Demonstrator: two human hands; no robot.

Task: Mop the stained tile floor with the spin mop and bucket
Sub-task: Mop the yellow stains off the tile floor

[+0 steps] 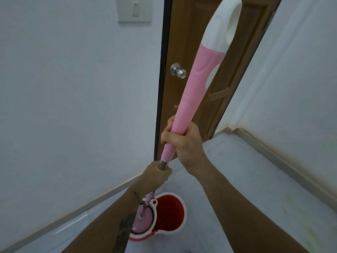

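**Spinning the mop out in the bucket**

We have our right hand [184,141] wrapped around the lower end of the long pink plastic mop grip [198,77], whose white cap rises toward the camera. Just below, our left hand [157,175] clenches the bare metal pole [162,164] where it leaves the pink sleeve. We judge this stacked two-handed hold is meant to keep the handle upright while pumping it straight down.

The pole runs down to the round pink mop head [141,221], which sits in the spinner basket of the red-and-white plastic bucket [169,214]; the other half of the bucket shows a dark red well. So the mop is probably being wrung, not yet wiping.

The bucket stands on pale grey tile floor [237,172], with yellow-green stains [291,207] off to our right. White walls [73,88] close in, and a brown wooden door [184,42] with a silver knob [177,70] faces us.
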